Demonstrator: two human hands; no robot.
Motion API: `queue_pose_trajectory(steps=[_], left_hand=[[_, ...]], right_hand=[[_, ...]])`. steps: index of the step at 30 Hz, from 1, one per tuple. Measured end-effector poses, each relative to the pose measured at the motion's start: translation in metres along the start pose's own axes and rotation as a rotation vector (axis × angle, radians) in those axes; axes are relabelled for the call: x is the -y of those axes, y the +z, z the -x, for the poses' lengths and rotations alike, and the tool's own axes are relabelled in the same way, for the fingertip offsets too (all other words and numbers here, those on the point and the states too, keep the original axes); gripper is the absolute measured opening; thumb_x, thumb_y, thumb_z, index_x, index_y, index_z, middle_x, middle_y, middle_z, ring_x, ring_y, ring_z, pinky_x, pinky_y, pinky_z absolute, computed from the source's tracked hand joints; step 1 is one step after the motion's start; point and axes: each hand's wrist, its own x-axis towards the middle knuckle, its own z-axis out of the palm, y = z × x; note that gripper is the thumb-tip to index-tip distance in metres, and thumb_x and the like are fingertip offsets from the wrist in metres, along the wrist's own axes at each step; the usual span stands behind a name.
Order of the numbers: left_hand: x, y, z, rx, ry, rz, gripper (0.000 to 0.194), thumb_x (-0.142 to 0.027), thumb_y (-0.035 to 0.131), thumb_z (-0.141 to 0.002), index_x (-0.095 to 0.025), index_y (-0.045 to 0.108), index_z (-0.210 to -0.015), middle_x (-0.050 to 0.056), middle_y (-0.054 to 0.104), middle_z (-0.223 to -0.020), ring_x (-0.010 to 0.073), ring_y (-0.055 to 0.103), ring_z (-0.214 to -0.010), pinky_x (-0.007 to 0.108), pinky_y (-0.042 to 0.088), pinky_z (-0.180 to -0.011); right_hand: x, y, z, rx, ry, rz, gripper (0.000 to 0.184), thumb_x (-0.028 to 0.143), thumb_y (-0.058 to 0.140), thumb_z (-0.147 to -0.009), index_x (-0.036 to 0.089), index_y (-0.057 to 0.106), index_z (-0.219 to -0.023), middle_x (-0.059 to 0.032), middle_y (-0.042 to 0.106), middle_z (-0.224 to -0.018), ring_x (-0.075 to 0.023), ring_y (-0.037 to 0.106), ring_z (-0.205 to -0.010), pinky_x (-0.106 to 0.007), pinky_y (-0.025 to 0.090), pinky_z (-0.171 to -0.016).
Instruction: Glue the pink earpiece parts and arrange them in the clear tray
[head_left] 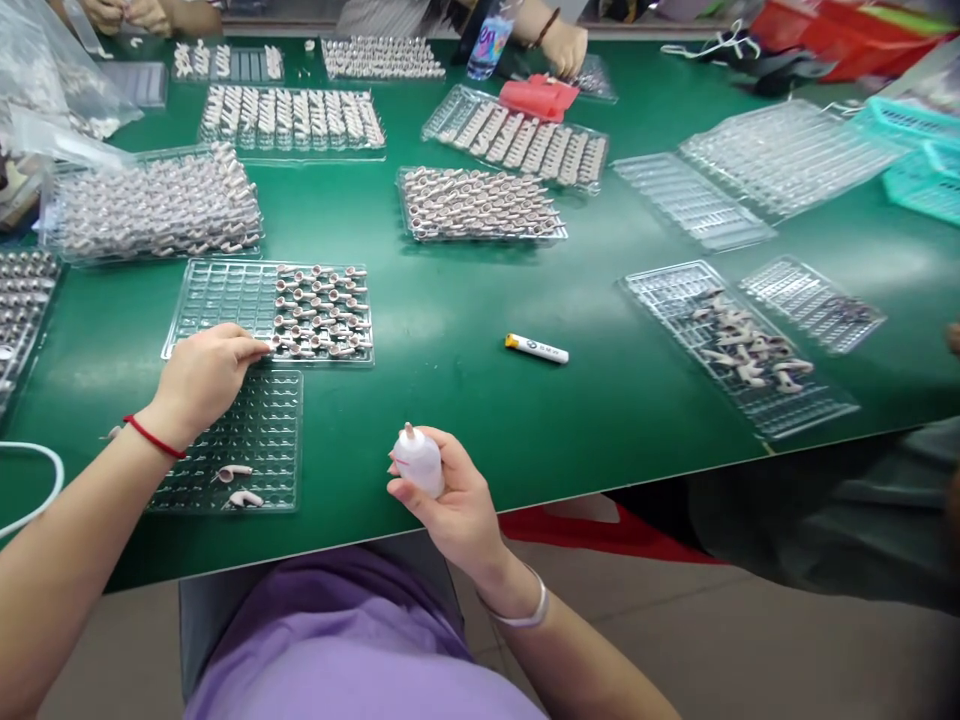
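My left hand (202, 375) reaches over the front left of the table. Its thumb and forefinger pinch a small pale earbud shell (274, 345) at the near row of a clear compartment tray (225, 300). The right part of that tray holds rows of the same shells; its left part shows bare compartments. A second clear tray (270, 420) lies partly beneath my left forearm, with two loose shells (238, 473) in view on it. My right hand (469, 510) is wrapped round a small white squeeze bottle (420, 465), nozzle upward, near the table's front edge.
A white stick with a yellow end (537, 348) lies mid-table. Filled trays (484, 205) and a stacked pile (150, 205) stand farther back. On the right are a tray of jumbled parts (750, 345) and teal baskets (922, 175). Other people's hands (564, 47) work across the table.
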Motion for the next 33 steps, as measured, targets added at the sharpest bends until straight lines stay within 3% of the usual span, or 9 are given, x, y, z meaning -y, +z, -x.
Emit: queue_pose_trajectory(steps=[5,8,11,17,23,26,29,33], left_hand=[[-0.009,-0.018,0.021,-0.013,-0.005,0.004,0.044,-0.036,0.033,-0.099,-0.017,0.071,-0.108,0.003,0.07,-0.11,0.0186,0.065,-0.096,0.028,0.048,-0.08],[-0.012,-0.027,0.046,-0.03,0.001,0.083,0.041,-0.046,0.042,-0.095,-0.021,0.075,-0.09,0.001,0.074,-0.09,0.0176,0.068,-0.08,0.027,0.05,-0.071],[-0.011,-0.027,0.072,0.074,0.003,0.155,0.035,-0.051,0.053,-0.088,-0.026,0.073,-0.074,0.001,0.073,-0.072,0.0178,0.066,-0.061,0.027,0.048,-0.055],[-0.016,-0.02,0.105,0.149,-0.059,0.172,0.028,-0.045,0.054,-0.088,-0.026,0.071,-0.077,0.0,0.072,-0.078,0.0165,0.065,-0.064,0.026,0.047,-0.057],[-0.029,-0.018,0.114,0.124,-0.128,0.135,0.018,-0.032,0.054,-0.087,-0.023,0.062,-0.072,-0.002,0.068,-0.078,0.0129,0.062,-0.062,0.024,0.043,-0.055],[-0.029,-0.017,0.115,0.096,-0.152,0.147,0.013,-0.03,0.054,-0.085,-0.024,0.065,-0.081,-0.002,0.067,-0.079,0.0132,0.063,-0.063,0.024,0.045,-0.056],[-0.03,-0.019,0.119,0.016,-0.151,0.118,0.018,-0.029,0.054,-0.085,-0.024,0.069,-0.095,-0.001,0.068,-0.085,0.0121,0.062,-0.059,0.025,0.046,-0.055],[-0.04,-0.022,0.134,-0.122,-0.14,0.149,0.014,-0.029,0.056,-0.087,-0.025,0.069,-0.087,0.0,0.067,-0.091,0.0123,0.065,-0.066,0.023,0.05,-0.059]], right_hand=[[0.0,-0.001,0.002,-0.02,-0.001,0.014,0.04,0.047,0.074,-0.078,0.022,0.059,-0.106,-0.0036,0.064,-0.089,-0.015,0.061,-0.073,-0.027,0.054,-0.063],[-0.001,0.0,0.003,-0.023,-0.003,0.005,0.039,0.044,0.075,-0.078,0.023,0.059,-0.106,-0.0034,0.064,-0.089,-0.0148,0.061,-0.072,-0.027,0.054,-0.062],[-0.001,0.0,0.003,-0.011,-0.008,0.001,0.038,0.043,0.075,-0.078,0.023,0.06,-0.106,-0.0032,0.065,-0.089,-0.0148,0.062,-0.072,-0.026,0.054,-0.063],[-0.001,0.0,0.004,-0.023,-0.006,0.017,0.037,0.04,0.076,-0.077,0.024,0.06,-0.107,-0.0025,0.065,-0.09,-0.0143,0.061,-0.073,-0.025,0.054,-0.064],[-0.003,0.0,0.004,-0.01,0.005,0.019,0.038,0.042,0.075,-0.078,0.023,0.06,-0.107,-0.0028,0.065,-0.09,-0.0143,0.061,-0.073,-0.026,0.054,-0.064],[-0.004,-0.001,0.004,-0.015,0.011,0.04,0.039,0.043,0.075,-0.077,0.022,0.06,-0.107,-0.0036,0.064,-0.091,-0.0152,0.061,-0.074,-0.027,0.054,-0.064],[-0.001,-0.001,0.003,0.007,0.003,0.057,0.036,0.041,0.074,-0.079,0.023,0.059,-0.106,-0.0033,0.064,-0.091,-0.0149,0.061,-0.073,-0.027,0.054,-0.063],[0.008,0.002,0.007,0.114,0.01,0.071,0.038,0.032,0.068,-0.084,0.025,0.05,-0.117,-0.0043,0.06,-0.099,-0.0134,0.058,-0.072,-0.025,0.052,-0.06]])
